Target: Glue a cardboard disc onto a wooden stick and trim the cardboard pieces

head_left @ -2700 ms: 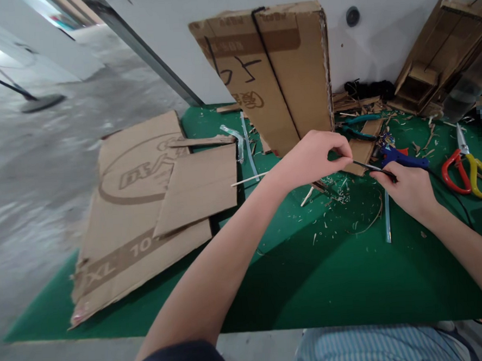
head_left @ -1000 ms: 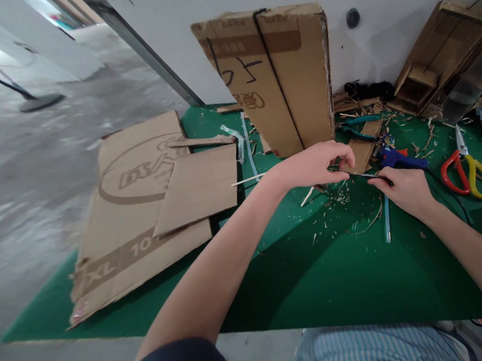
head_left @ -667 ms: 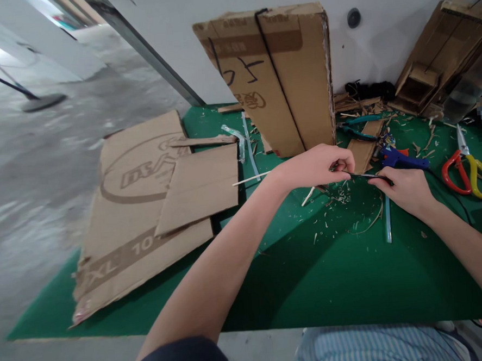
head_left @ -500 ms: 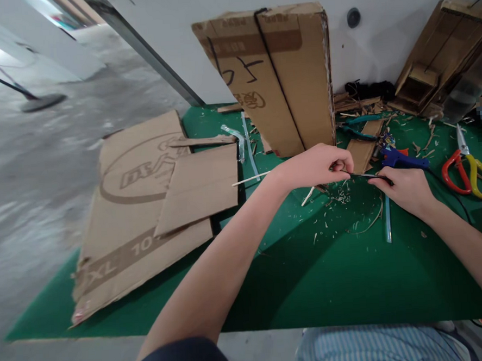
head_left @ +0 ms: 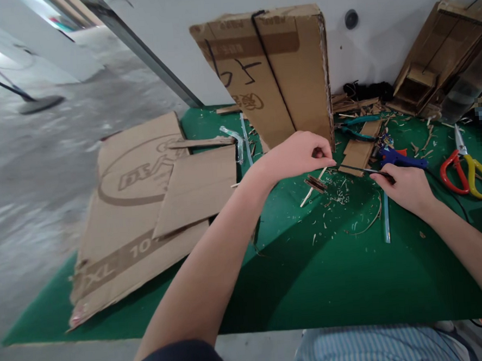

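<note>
Two hands: left hand [head_left: 300, 155], right hand [head_left: 405, 189], fingers closed.
Thin dark strip [head_left: 360, 169]: lay left-right; right gripped it, left pinched shut beside its tip.

Mat [head_left: 333, 284]: green cloth, felt-like, matt, littered with rough wood and card shavings. Flat sheets [head_left: 144, 208] and upright box [head_left: 275, 69]: brown corrugated cardboard, matt, edges ragged, ink print dull. Thin black strip [head_left: 358, 169]: smooth, slight sheen; plastic or metal, cannot tell. Glue gun [head_left: 401, 160]: blue plastic, semi-gloss. Glue stick [head_left: 386, 215]: translucent, smooth. Scissors [head_left: 466, 166]: glossy red and yellow plastic handles, bright metal blades. Pliers [head_left: 358, 127]: teal grips, dull. Wall [head_left: 379, 36]: smooth white paint.
</note>
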Available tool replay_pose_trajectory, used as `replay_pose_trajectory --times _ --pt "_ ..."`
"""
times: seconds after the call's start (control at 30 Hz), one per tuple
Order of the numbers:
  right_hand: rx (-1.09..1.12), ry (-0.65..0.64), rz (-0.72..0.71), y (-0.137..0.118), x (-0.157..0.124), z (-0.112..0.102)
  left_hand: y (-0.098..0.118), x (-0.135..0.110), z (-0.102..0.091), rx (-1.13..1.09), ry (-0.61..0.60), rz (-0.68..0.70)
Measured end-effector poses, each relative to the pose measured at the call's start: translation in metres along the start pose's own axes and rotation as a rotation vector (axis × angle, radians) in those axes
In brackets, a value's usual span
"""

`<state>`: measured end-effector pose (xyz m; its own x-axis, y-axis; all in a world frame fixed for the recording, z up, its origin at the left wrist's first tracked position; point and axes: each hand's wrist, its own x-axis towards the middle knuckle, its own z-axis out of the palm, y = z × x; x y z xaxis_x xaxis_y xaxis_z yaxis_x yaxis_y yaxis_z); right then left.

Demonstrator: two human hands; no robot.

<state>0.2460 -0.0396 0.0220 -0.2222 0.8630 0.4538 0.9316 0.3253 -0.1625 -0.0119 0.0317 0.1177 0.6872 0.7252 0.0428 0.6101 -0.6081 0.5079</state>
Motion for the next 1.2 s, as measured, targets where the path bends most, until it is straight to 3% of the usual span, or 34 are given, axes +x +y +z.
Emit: replay_pose_trajectory --times 0.1,0.27,0.67,0.83,0.97,1.07,1.2 --pt "-0.003 -0.002 0.01 0.0 0.0 0.0 -0.001 -0.001 -0.003 0.02 0.015 0.028" --pt "0.016 -0.013 -0.019 -0.001 -0.001 0.001 0.008 0.001 0.008 -0.01 -0.03 0.16" --pt "0.023 -0.07 -0.038 -0.002 0.0 -0.001 0.005 0.003 0.014 -0.162 -0.141 0.107" --pt "0.014 -0.043 -0.02 0.001 0.0 -0.002 -0.002 0.001 0.005 -0.365 -0.006 0.103" --pt "0.03 0.006 0.026 -0.002 0.0 -0.002 -0.01 0.001 -0.001 -0.107 0.117 -0.026" --pt "0.022 0.014 0.029 -0.004 0.001 -0.003 -0.011 0.001 0.0 0.035 0.076 -0.055" --pt "-0.004 0.026 0.03 -0.004 0.001 -0.003 0.002 -0.002 0.0 0.054 -0.031 0.035"
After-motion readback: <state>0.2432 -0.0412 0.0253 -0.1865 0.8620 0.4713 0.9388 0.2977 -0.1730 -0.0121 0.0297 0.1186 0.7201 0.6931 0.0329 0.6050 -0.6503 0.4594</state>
